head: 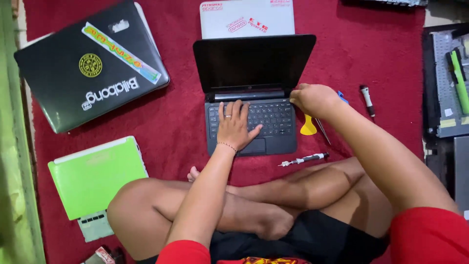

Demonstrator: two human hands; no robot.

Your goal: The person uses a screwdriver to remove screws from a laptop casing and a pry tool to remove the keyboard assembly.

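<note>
Left hand [234,126] lies flat on the open black laptop [251,93].

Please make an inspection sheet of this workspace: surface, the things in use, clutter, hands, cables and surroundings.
Surface: red carpet on the floor; the person sits cross-legged on it.
Things in use: small black laptop, open, screen dark.
Clutter: black closed laptop with stickers at upper left; green closed laptop at lower left; white laptop behind the open one; yellow pry pick, two screwdrivers on the carpet.
Hands: left hand flat on the keyboard; right hand at the right hinge corner, what it grips cannot be told.
Cables: nothing seen.
Surroundings: grey dismantled parts at the right edge.
</note>
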